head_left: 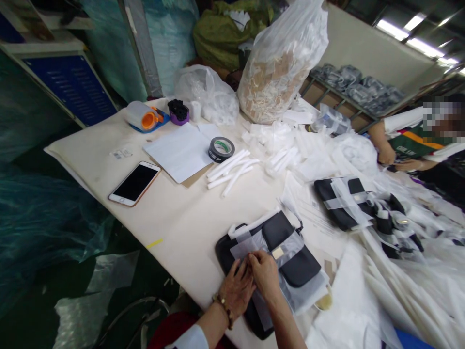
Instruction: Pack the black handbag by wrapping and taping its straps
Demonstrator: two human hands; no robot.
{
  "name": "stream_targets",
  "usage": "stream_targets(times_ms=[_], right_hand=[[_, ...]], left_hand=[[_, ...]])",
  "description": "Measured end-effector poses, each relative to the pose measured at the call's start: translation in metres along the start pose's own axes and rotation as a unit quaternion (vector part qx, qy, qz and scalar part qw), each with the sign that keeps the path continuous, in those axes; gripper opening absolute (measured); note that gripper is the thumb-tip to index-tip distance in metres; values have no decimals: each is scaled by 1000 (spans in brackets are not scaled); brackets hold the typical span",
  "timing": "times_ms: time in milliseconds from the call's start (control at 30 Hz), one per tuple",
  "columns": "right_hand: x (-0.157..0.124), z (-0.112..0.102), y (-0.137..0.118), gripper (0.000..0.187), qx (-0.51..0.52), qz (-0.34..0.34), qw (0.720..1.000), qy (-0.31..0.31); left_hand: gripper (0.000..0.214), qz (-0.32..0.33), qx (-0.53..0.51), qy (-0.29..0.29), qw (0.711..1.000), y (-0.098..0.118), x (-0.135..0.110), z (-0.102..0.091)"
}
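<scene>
A black handbag [301, 265] lies on the table in front of me, with translucent wrapping strips [291, 248] across its flap and a small pale tab at its clasp. A white-wrapped strap [257, 222] runs along its top edge. My left hand [237, 289], with a beaded bracelet at the wrist, rests on the bag, its fingers stretched out and lying flat. Close against it, my right hand [264, 276] has thumb and fingers pinched together at a strip. Whatever is between those fingertips is hidden.
A phone [134, 183], white sheets [183, 152], black tape [221, 149] and white tubes [232, 170] lie farther back. A tape dispenser [144, 117] sits near the far edge. Another wrapped black bag [339, 201] lies right, near a co-worker's hand [385, 154]. A large plastic sack [271, 72] stands behind.
</scene>
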State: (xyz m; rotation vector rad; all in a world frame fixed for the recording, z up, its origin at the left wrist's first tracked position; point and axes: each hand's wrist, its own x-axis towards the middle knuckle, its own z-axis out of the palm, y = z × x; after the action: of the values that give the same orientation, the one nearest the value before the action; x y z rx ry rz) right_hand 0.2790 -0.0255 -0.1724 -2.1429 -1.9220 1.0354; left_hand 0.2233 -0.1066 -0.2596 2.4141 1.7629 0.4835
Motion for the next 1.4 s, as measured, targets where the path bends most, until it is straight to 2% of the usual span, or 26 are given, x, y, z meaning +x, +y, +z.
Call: stream_targets(times_ms=[167,333,533,700,767,867,967,1200,1400], right_hand=[[-1,0,0,25,24,30,999,-7],[1,2,-1,22,41,69,997,8],[0,3,-4,17,44,92,994,31],[-1,6,-6,13,32,99,993,57],[-2,7,-6,10,23,108,991,71],[-1,4,-6,21,11,121,989,85],[-1,-1,-9,22,-16,116,990,72],[0,-9,-15,24,-150,95,983,38],[1,-12,-15,29,-171,87,981,41]], left_hand=[[44,2,6,-8,1000,0,-1,4],[42,2,14,17,1000,0,-2,6],[36,11,37,101,994,-1,-3,8],[37,30,27,133,990,-3,-2,8],[38,33,25,145,989,-4,-2,8],[37,42,37,143,988,-5,-2,8],[36,50,44,140,988,-6,-2,7],[41,70,61,137,986,-10,-4,5],[42,84,46,156,983,-16,-7,10]])
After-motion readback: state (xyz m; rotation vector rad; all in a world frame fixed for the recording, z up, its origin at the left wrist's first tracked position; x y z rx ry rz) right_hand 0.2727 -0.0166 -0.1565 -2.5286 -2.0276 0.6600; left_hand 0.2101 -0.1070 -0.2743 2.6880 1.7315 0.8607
